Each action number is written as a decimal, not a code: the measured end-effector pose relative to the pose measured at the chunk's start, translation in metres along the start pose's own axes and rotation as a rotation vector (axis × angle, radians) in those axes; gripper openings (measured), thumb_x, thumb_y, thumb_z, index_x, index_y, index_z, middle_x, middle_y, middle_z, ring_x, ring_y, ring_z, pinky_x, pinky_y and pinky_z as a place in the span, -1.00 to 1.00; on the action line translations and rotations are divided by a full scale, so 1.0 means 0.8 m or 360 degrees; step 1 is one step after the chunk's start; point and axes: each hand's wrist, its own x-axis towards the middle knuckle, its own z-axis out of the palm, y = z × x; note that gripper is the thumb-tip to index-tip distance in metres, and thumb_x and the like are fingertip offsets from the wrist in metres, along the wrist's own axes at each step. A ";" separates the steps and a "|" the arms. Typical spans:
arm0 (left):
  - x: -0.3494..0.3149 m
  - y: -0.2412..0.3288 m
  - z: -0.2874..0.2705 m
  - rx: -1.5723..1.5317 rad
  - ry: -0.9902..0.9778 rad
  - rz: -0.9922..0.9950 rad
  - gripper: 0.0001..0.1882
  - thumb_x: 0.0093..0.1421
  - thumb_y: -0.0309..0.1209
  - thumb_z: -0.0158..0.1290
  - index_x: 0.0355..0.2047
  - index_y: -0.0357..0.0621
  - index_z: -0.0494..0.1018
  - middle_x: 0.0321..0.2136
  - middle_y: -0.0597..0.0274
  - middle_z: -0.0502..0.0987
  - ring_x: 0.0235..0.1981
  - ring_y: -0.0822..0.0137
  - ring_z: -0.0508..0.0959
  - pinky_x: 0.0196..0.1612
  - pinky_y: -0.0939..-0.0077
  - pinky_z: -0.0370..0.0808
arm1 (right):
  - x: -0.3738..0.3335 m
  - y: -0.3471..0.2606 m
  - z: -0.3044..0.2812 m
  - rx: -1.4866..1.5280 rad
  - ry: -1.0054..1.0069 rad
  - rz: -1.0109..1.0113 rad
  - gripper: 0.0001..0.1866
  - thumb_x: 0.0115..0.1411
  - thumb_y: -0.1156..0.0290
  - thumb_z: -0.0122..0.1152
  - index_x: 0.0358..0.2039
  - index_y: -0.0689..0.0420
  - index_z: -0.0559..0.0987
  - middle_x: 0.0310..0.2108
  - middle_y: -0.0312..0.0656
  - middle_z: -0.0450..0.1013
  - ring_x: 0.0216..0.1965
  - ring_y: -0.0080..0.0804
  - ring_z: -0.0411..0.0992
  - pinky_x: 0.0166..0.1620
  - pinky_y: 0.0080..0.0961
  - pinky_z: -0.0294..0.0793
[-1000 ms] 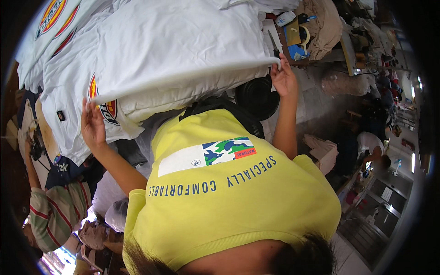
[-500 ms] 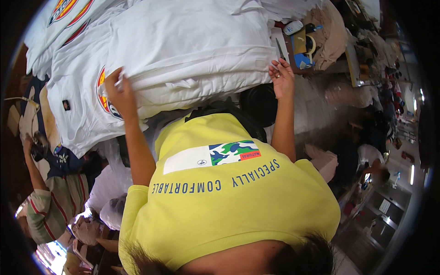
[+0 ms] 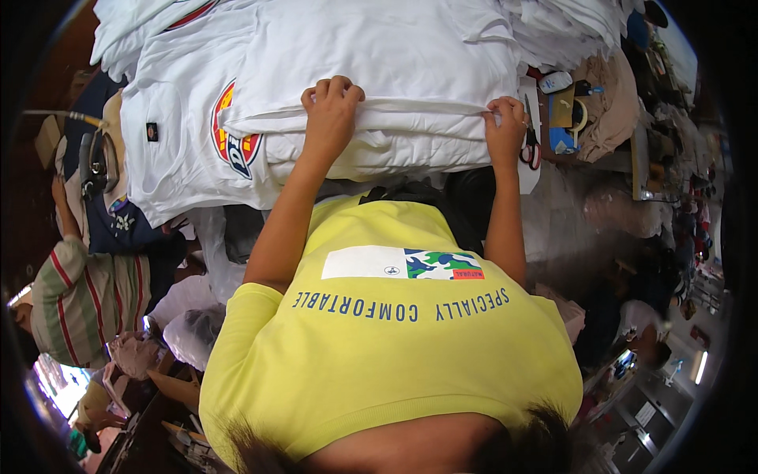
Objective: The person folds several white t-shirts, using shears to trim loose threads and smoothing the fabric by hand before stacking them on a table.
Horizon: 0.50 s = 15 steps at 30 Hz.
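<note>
A white T-shirt (image 3: 379, 55) with a red, yellow and blue print lies spread over a stack of folded white cloth in front of me. My left hand (image 3: 332, 117) grips a fold along the shirt's near edge, fingers bent over it, to the right of the print. At the right end of that same edge, my right hand (image 3: 507, 130) pinches the fabric between thumb and fingers. Just beyond my right hand lies a pair of scissors (image 3: 532, 150) with dark and red handles. The shirt's collar, with a small black label, points left.
More white shirts (image 3: 560, 31) are heaped at the far right. A tape roll (image 3: 580, 115), a white bottle-like item (image 3: 556, 82) and beige cloth (image 3: 612, 110) lie right of the stack. At left, a person in a striped shirt (image 3: 91, 304) works beside a dark iron-like tool (image 3: 93, 166).
My left hand has moved right along the shirt edge, away from the print, and now grips the fold. My right hand has closed on the edge. The view has shifted slightly.
</note>
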 end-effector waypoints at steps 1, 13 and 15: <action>0.000 0.001 -0.002 -0.0026 0.0030 0.0000 -0.86 -0.08 -0.53 -0.05 -0.45 -0.03 0.40 -0.32 0.32 0.35 -0.21 0.28 0.31 -0.09 0.22 0.13 | 0.001 -0.003 -0.003 0.0011 -0.0007 0.0000 -0.79 -0.13 0.50 0.25 -0.41 0.05 0.47 -0.25 -0.27 0.31 -0.22 -0.17 0.27 -0.17 -0.30 0.28; -0.038 0.008 -0.032 -0.0480 -0.0465 0.0342 -0.89 -0.07 -0.50 0.07 -0.52 -0.13 0.35 -0.46 0.24 0.40 -0.35 0.20 0.40 -0.29 0.36 0.33 | -0.023 -0.008 -0.018 0.0098 0.0025 -0.0070 -0.83 -0.12 0.53 0.21 -0.44 0.05 0.51 -0.18 -0.27 0.31 -0.20 -0.22 0.30 -0.16 -0.37 0.32; -0.033 0.013 -0.037 -0.0589 -0.0559 0.0212 -0.89 -0.01 -0.45 0.08 -0.46 -0.16 0.40 -0.44 0.20 0.42 -0.32 0.16 0.40 -0.32 0.34 0.35 | -0.033 -0.010 -0.020 0.0101 0.0086 -0.0098 -0.83 -0.16 0.55 0.24 -0.49 0.04 0.51 -0.22 -0.27 0.33 -0.25 -0.25 0.30 -0.20 -0.38 0.33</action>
